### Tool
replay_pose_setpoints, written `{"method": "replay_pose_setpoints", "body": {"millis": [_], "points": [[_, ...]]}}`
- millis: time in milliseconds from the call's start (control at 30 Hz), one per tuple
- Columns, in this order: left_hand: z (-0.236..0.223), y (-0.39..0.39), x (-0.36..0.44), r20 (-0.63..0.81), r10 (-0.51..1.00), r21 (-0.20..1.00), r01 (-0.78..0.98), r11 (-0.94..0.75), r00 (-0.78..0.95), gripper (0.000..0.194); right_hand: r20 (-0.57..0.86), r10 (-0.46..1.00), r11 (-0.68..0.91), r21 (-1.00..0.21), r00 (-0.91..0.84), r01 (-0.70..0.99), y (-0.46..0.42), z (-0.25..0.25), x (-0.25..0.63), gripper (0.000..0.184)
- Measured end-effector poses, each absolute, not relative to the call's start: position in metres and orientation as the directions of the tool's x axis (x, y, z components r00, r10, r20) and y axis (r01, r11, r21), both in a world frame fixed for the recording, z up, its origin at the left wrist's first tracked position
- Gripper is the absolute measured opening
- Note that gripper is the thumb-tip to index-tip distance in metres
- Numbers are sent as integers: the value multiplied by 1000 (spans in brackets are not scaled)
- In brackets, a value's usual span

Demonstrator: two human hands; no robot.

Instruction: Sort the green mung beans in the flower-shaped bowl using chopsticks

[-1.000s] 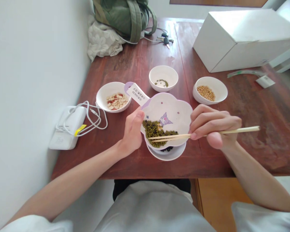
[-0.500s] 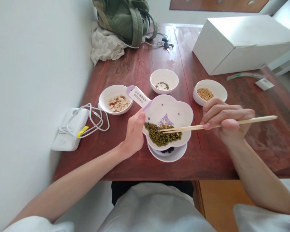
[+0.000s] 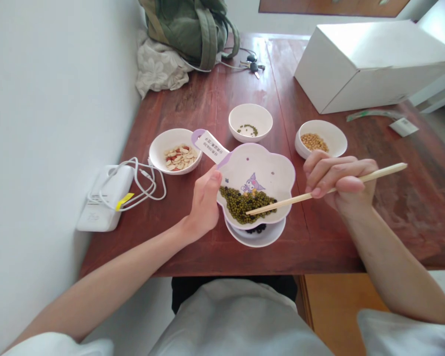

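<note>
My left hand (image 3: 204,200) grips the rim of a white flower-shaped dish (image 3: 267,165) with purple edging and a cartoon print, tilting it above a small white plate (image 3: 257,240). Mung beans (image 3: 244,205) lie heaped at the dish's low side, and dark beans (image 3: 256,229) show on the plate beneath. My right hand (image 3: 337,180) holds a pair of wooden chopsticks (image 3: 304,197), their tips together over the mung beans. White bowls nearby hold a few mung beans (image 3: 250,111), soybeans (image 3: 335,136), and pale nut slices with red pieces (image 3: 157,155).
All this stands on a reddish-brown wooden table (image 3: 411,212), with a white wall along its left side. A paper tag (image 3: 210,147) lies on the dish's handle. Around stand a white cardboard box (image 3: 356,69), a green backpack (image 3: 189,29), keys (image 3: 252,66) and a white power bank with cable (image 3: 104,198).
My right hand has shifted slightly up and left, and the chopsticks now slant upward to the right, tips still over the beans. The dish stays in my left hand.
</note>
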State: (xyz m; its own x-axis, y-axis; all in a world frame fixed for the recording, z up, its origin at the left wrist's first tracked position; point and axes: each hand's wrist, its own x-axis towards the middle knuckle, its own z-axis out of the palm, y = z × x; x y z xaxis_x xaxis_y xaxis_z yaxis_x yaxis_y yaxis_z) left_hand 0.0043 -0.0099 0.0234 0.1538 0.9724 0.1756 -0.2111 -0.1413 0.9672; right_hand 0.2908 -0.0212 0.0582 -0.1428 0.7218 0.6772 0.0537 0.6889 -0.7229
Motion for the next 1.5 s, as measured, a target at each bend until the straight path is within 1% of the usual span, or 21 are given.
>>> {"method": "replay_pose_setpoints", "body": {"millis": [100,267,400,567,667,767,867,933,1000,1100,1200,1367,1500], "points": [[24,-10,5,179,971,969,-199,-146,156,59,675,721,687,-726,-154,37,-20,58,289,53],[26,-9,5,172,978,970,-193,-147,118,60,695,715,698,-716,-76,24,-18,59,284,57],[26,-9,5,180,980,972,-170,-164,83,61,697,709,702,-712,-107,12,-15,59,283,52],[29,-9,8,150,987,975,-176,-136,65,59,645,757,651,-757,-104,49,-16,54,287,56],[29,-10,8,142,987,980,-150,-130,69,56,626,768,635,-771,-136,41,-16,49,287,55],[28,-9,8,131,990,980,-157,-121,53,55,657,737,665,-747,-157,-1,-16,48,284,50],[27,-10,8,130,990,979,-168,-120,52,58,682,713,687,-726,-166,-35,-16,50,281,50],[28,-10,8,144,987,977,-167,-131,67,60,655,731,664,-747,-191,-21,-17,53,280,51],[29,-11,9,151,985,977,-161,-137,78,61,614,762,632,-775,-203,29,-18,56,281,50],[31,-12,10,139,987,980,-155,-125,79,62,599,782,619,-778,-173,105,-21,59,281,49],[32,-11,9,147,986,977,-166,-132,83,63,648,751,660,-745,-132,96,-21,59,280,50],[30,-8,8,226,968,963,-179,-204,111,65,686,727,681,-727,44,80,-19,68,286,57],[31,-9,9,233,967,960,-184,-211,105,65,660,750,655,-749,30,96,-22,73,291,54]]}}
